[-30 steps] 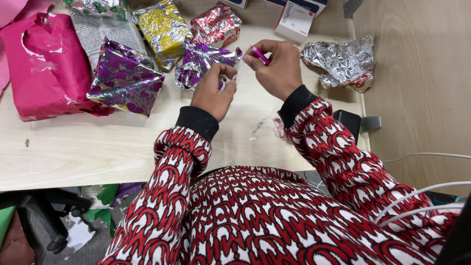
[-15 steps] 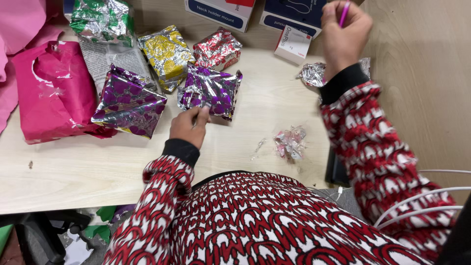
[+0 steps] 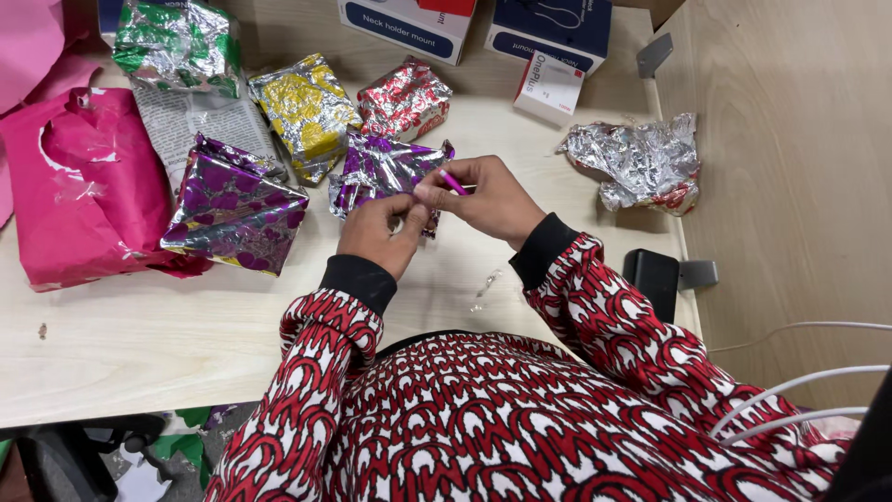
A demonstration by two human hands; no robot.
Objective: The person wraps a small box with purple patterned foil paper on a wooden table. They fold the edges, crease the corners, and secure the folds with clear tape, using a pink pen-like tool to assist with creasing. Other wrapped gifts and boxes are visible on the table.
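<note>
My right hand [image 3: 492, 200] grips a thin pink stick-like tool [image 3: 452, 182] between thumb and fingers. Its tip meets my left hand [image 3: 381, 232], whose fingers pinch something small that I cannot make out. Both hands hover over the front edge of a purple-and-silver foil-wrapped parcel [image 3: 376, 170] lying on the light wooden table [image 3: 186, 307]. A second, larger purple foil parcel [image 3: 232, 209] lies to the left of my left hand.
Yellow [image 3: 302, 107], red [image 3: 404, 98] and green [image 3: 177, 42] foil parcels, newspaper and a pink paper bag [image 3: 84, 186] fill the back left. Crumpled silver foil [image 3: 636, 158] lies at right near a black device [image 3: 655, 279]. Boxes [image 3: 548, 28] stand at the back.
My right hand came down from high at the back right with the pink tool and met my left hand, which lifted slightly from the table by the purple parcel.
</note>
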